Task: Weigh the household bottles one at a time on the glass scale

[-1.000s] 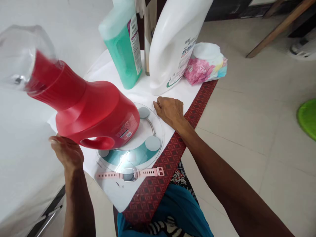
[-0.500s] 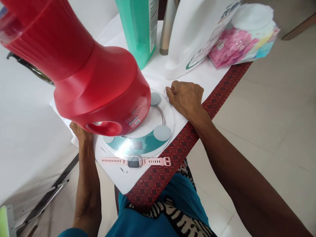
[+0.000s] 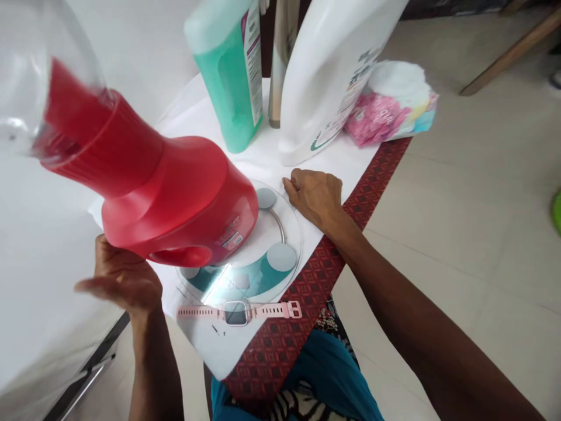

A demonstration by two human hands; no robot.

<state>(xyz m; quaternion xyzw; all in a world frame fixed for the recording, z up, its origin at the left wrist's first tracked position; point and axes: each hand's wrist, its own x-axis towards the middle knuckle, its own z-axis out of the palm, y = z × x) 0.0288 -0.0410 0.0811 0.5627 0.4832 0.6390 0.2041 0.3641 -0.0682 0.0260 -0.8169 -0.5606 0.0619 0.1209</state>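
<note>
While the red handled bottle (image 3: pixel 184 199) seemingly rests on the glass scale (image 3: pixel 263 273), the spread left hand (image 3: pixel 127 280) at nine o'clock and curled right hand (image 3: pixel 316 196) at two should leave it.

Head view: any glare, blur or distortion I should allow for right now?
Head view: white glare washes out part of the teal-banded round glass scale, near the pink-strapped rectangular watch; head view: fine print on the red plastic bottle and the tall white plastic bottle is too soft to read; head view: the bottles splay outward towards the edges, probably wide-lens distortion.
</note>
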